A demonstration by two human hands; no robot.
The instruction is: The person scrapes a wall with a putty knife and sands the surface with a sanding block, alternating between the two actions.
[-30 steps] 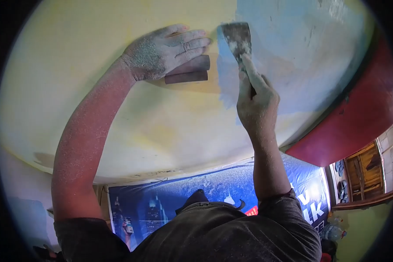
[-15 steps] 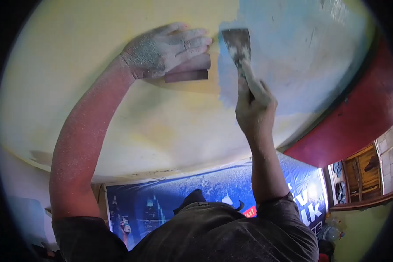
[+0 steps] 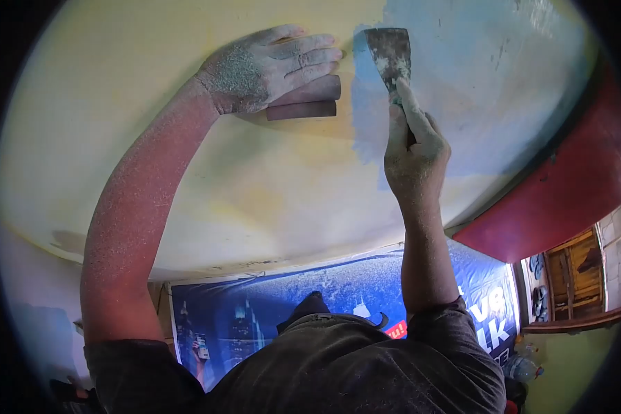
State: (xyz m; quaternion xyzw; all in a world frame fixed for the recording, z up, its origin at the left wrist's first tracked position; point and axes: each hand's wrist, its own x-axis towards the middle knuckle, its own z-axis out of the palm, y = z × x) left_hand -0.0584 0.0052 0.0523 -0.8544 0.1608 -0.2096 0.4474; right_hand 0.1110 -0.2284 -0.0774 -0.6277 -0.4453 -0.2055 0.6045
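Note:
My left hand (image 3: pixel 272 69), coated in pale dust, lies with its fingers stretched flat against a curved, yellowish-white painted surface (image 3: pixel 255 165). Under its palm and fingers is a dark sheet of sandpaper (image 3: pixel 302 110), whose curled edge sticks out below the hand; the thumb is hidden. My right hand (image 3: pixel 419 141) is closed around a putty knife (image 3: pixel 392 54), with a finger laid along its lower blade. The wide blade, spotted with pale residue, points up over a light blue patch (image 3: pixel 455 90) on the surface.
A dark red curved band (image 3: pixel 552 179) borders the painted surface on the right. Below hangs a blue printed banner (image 3: pixel 255 314), partly behind my body. At lower right are a wooden door-like panel (image 3: pixel 573 272), dark footwear (image 3: pixel 539 303) and a clear plastic bottle (image 3: pixel 523 369).
The putty knife in my right hand has moved up and slightly right across the blue patch. My left hand has shifted a little upward with the sandpaper. The view has turned slightly.

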